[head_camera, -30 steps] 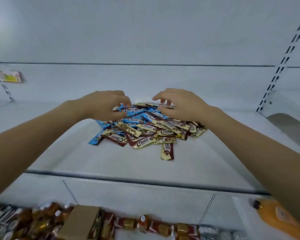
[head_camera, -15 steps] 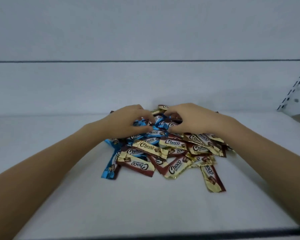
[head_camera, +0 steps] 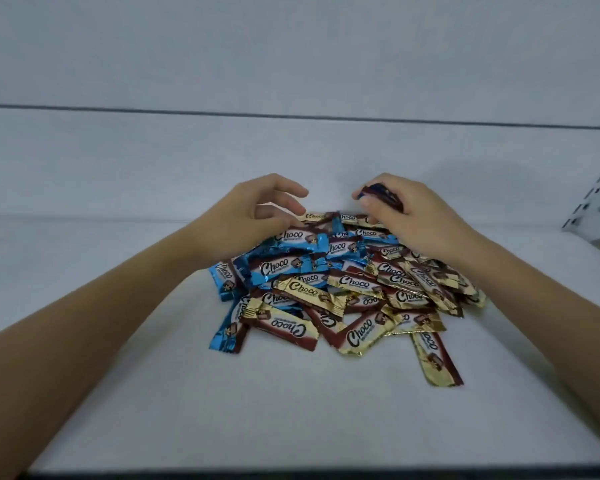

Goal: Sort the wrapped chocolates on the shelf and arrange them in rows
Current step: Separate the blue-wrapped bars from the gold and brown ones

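hands over the pile (head_camera: 343, 292) on the shelf (head_camera: 291, 410): right hand (head_camera: 409, 220) pinches one chocolate (head_camera: 383, 195) clear, left hand (head_camera: 257, 216) loosely curled beside it (holding nothing). best lift one colour at a time, laying rows alongside.

Shelf: white shelf (head_camera: 291, 417), with a dark edge along its near side.
Pile: pile of wrapped chocolates (head_camera: 343, 292) heaped mid-shelf, wrappers overlapping at all angles, "Choco" printed on them.
Blue wrappers: blue-wrapped chocolates (head_camera: 284, 268), mostly at the left and rear of the heap.
Gold wrappers: gold-wrapped chocolates (head_camera: 354, 284), mostly front and right; one gold piece (head_camera: 433, 355) sticks out at the near right.
Left hand: left hand (head_camera: 253, 216) over the heap's rear left, fingers (head_camera: 284, 188) loosely curved, gripping nothing.
Right hand: right hand (head_camera: 416, 216) at the rear right, pinching a dark-wrapped chocolate (head_camera: 383, 196) above the heap.
Far right: slotted rail (head_camera: 594, 199) on the wall.
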### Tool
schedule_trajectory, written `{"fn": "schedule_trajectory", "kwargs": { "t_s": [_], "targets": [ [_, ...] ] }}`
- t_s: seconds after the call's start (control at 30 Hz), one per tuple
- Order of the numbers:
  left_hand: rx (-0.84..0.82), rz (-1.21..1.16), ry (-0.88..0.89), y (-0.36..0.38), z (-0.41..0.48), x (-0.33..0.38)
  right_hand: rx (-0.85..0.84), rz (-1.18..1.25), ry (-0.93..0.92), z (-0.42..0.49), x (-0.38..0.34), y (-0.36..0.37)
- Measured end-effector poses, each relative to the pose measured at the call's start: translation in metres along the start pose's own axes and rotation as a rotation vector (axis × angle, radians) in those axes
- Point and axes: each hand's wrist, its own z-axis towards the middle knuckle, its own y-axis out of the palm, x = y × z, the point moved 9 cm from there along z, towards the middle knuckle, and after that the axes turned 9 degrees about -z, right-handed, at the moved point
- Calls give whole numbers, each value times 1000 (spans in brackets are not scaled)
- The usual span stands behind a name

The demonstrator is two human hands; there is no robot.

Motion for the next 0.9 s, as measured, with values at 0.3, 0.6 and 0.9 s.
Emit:
{"fn": "schedule_trajectory", "kwargs": {
  "t_s": [0.3,0.6,0.9],
  "targets": [
    [-238,713,-64,28,-5,-16,-423,-409,-45,-7,-15,52],
    [-57,554,65,18,-7,6,-177,-23,91,-13,2,18],
    [273,-254,-79,-9,-9,-2,-89,809,382,-13,17,12]
  ]
}}
